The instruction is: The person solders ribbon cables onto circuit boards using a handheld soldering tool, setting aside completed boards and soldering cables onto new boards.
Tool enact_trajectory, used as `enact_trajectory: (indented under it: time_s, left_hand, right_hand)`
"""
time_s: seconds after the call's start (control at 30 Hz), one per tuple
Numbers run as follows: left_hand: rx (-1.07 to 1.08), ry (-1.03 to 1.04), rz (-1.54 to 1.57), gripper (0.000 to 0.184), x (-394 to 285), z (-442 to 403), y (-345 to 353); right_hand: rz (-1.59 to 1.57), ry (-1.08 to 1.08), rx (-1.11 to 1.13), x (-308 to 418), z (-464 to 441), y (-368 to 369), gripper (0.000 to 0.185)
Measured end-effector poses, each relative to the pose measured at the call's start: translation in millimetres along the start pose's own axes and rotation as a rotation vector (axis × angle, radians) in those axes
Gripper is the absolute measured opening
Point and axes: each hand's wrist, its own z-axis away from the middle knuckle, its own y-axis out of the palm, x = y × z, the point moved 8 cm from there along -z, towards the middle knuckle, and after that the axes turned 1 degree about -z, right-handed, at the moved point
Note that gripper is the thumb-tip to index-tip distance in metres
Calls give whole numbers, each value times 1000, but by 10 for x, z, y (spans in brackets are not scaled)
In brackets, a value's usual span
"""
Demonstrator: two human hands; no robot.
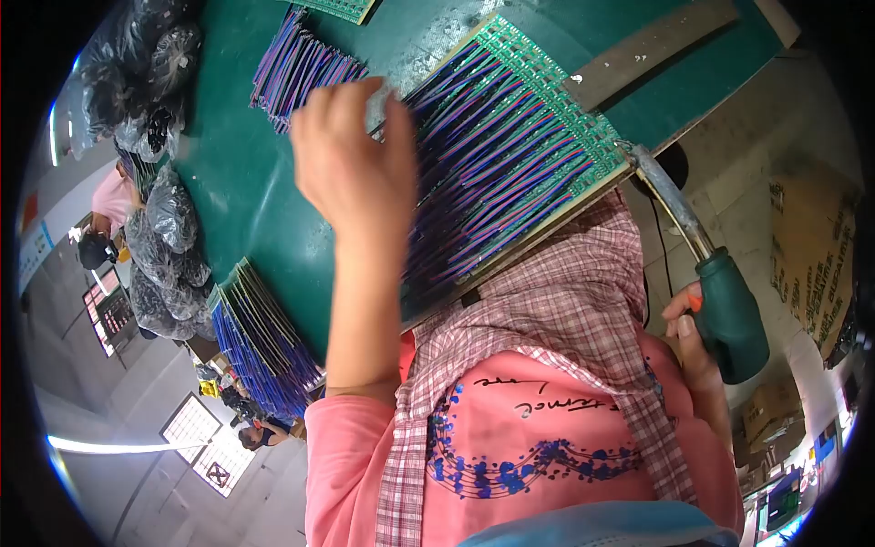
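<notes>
My right hand [693,339] is wrapped round the green handle of a soldering gun [732,314], with a finger by its orange trigger. The gun's metal tube slants up to the near right corner of a green circuit board panel [547,100]. Rows of thin blue, red and dark wires [497,155] run from the panel toward the left. Slightly blurred, my left hand [351,150] hovers over the left ends of these wires, beside a loose wire bundle [305,68]. Its fingers are bent, with the thumb apart and nothing visible between them.
A flat grey strip [652,50] lies on the green table [264,191] beyond the panel. Wired boards [260,342] stand stacked at the left edge, near black plastic bags [169,219]. Another board [342,7] lies at the top. A cardboard box [811,264] is on the right.
</notes>
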Motion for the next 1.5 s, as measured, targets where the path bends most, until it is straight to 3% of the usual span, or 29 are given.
enact_trajectory:
  time_s: [0.13,0.27,0.47,0.67,0.77,0.83,0.9,1.03,1.1,1.17,1.23,1.3,1.5]
  left_hand:
    - [37,51,-208,8,438,-80,293]
    - [105,-86,-132,9,555,-124,382]
    - [291,-74,-65,12,584,-261,400]
    - [324,-32,-192,17,566,-307,463]
    - [335,-75,-48,23,700,-276,436]
    - [216,-118,277,18,808,-241,345]
    - [225,-272,530,19,895,-200,295]
    - [393,-386,866,13,67,-12,80]
    - [493,-209,732,11,-458,187,81]
    - [479,101,652,13,-886,281,42]
    - [404,111,664,14,-1043,406,90]
    - [193,300,441,19,-1166,572,117]
    - [227,372,291,23,-1273,650,132]
  right_hand:
    - [-70,-4,21,77,-13,40,11]
    - [-92,-11,22,41,-33,73,14]
    - [1,-81,144,5,27,83,36]
    - [178,-180,139,63,-18,93,38]
    - [153,-137,106,6,-3,55,39]
    - [-17,31,79,20,10,20,39]
    - [-21,13,73,8,36,-10,38]
    - [101,-133,112,16,1,63,36]
    - [148,-168,123,41,-7,84,35]
    - [249,-200,123,119,-8,102,35]
    - [399,-238,123,229,-5,116,37]
    - [499,-260,130,222,28,125,38]
    - [543,-232,178,56,102,80,33]
